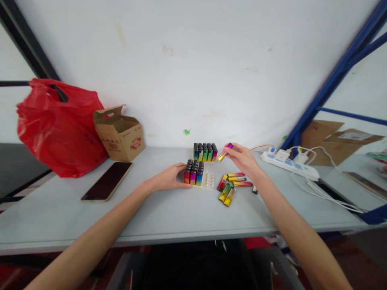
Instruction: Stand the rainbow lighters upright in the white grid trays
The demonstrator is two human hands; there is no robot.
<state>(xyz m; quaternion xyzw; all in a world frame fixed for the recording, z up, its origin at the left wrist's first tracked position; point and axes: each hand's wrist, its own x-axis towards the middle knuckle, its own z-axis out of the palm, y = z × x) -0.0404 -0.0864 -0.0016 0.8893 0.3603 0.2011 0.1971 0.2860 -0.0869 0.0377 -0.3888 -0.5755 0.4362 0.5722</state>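
My right hand (241,158) pinches a yellow and magenta lighter (223,155), held tilted above the table to the right of the full rack. My left hand (170,177) grips the left end of a white tray (208,181), thumb in front and fingers partly hidden behind. Upright lighters (193,173) with black tops fill the tray's left side, and bare round sockets show on its right. Behind it stands a block of upright lighters (205,152) in rainbow colours. Several loose lighters (237,180) lie in a pile below my right hand.
A phone (107,181), a cardboard box (119,133) and a red plastic bag (60,129) are on the left. At the right lies a white power strip (288,164) with plugs and cables, near a blue metal frame (338,72). The wall rises behind the table.
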